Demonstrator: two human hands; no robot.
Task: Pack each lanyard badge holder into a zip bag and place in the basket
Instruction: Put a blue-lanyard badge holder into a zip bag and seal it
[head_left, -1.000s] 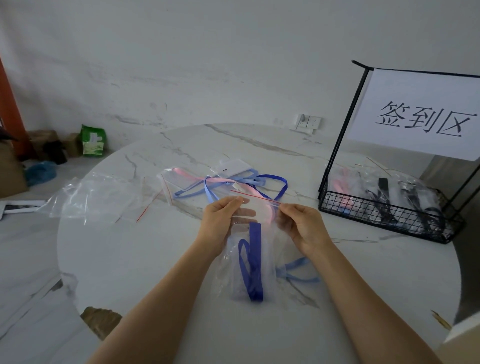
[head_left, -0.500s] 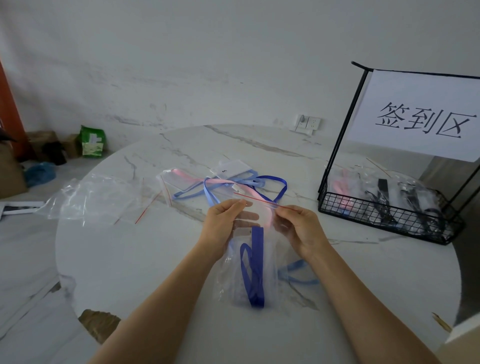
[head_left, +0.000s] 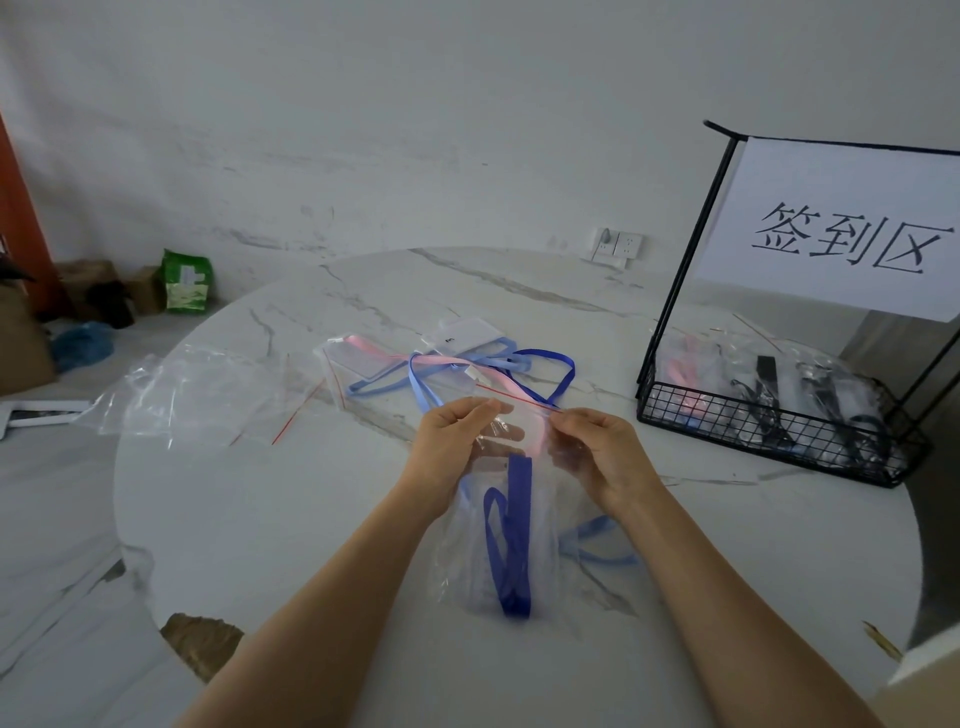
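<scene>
Both hands (head_left: 524, 452) pinch the zip bag's (head_left: 506, 545) red-lined top.

Clear zip bag (head_left: 543, 525) (red-striped top) holds dark-blue lanyard (head_left: 519, 488), seemingly unsealed.

Table: we see a round white marble top (head_left: 260, 519).
Left: clear zip bags (head_left: 208, 389).
Middle: pink and blue ribbon lanyards (head_left: 447, 361).
Right: black wire basket (head_left: 753, 422).

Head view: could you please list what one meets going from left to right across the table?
From the left: empty clear bags → left hand → right hand → wire basket. The loose lanyards and the zip bag held by both hands overlap the hands, so I left them out.
</scene>
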